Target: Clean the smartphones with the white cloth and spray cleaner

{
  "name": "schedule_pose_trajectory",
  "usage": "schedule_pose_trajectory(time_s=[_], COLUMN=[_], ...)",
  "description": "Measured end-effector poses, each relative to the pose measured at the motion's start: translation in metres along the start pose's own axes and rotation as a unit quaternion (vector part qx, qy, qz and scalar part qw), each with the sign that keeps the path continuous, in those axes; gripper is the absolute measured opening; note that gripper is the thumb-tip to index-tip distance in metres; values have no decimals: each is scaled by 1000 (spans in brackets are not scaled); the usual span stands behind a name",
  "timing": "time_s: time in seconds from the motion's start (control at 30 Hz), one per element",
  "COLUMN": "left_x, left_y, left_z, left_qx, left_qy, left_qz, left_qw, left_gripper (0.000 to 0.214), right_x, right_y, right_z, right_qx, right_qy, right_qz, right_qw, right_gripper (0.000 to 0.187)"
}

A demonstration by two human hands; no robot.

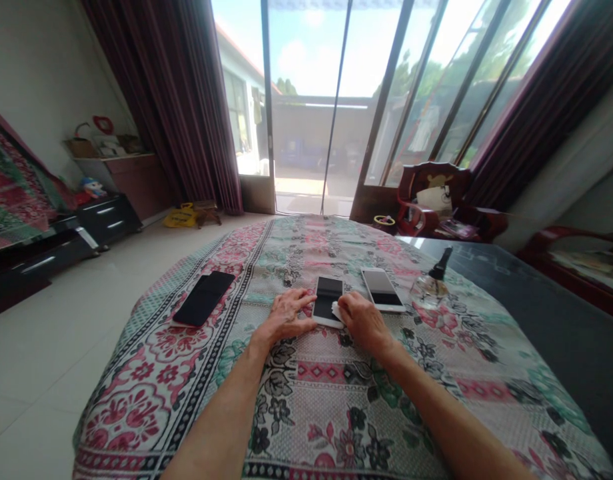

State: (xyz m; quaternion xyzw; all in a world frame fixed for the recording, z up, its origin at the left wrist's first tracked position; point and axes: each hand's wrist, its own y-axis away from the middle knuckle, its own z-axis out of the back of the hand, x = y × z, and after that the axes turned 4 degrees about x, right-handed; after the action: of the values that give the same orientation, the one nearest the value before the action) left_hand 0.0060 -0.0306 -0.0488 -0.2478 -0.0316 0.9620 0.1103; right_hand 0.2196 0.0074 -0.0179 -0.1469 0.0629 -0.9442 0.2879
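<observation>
A white phone point(328, 298) with a dark screen lies face up on the floral cloth point(306, 400) in the middle. My left hand point(286, 315) rests flat at its left edge, fingers spread and touching it. On the phone's right side, my right hand point(362, 319) is closed on a small white wipe point(337, 311) pressed against the lower part of the phone. A second white phone point(382, 289) lies just to the right. A black phone point(204, 297) lies further left.
A small clear spray bottle point(431, 283) with a black top stands right of the phones. The dark table top point(536, 313) shows beyond the cloth. Red wooden chairs point(436, 200) stand at the right, a dark cabinet point(101, 217) at the left, glass doors ahead.
</observation>
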Motion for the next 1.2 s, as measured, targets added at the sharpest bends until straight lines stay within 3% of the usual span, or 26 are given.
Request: schedule_pose_trajectory(time_s=[0.27, 0.5, 0.77, 0.93, 1.2], left_x=[-5, -6, -3, 2, 7], left_y=[1, 2, -16, -25, -19], left_z=[1, -2, 14, 12, 6], left_qx=[-11, -15, 37, 58, 39], left_qy=[-17, -16, -40, -53, -40], left_qz=[5, 8, -15, -37, -61], left_qw=[1000, 1000, 998, 996, 997], left_gripper=[61, 63, 84, 96, 95], right_x=[2, 3, 2, -3, -14], right_y=[4, 5, 4, 4, 3], right_z=[10, 12, 10, 6, -3], right_qx=[40, 64, 45, 25, 12], right_qy=[27, 14, -20, -39, -76], right_qz=[75, 57, 47, 67, 89], right_qw=[996, 996, 998, 997, 993], right_gripper=[24, 22, 24, 24, 18])
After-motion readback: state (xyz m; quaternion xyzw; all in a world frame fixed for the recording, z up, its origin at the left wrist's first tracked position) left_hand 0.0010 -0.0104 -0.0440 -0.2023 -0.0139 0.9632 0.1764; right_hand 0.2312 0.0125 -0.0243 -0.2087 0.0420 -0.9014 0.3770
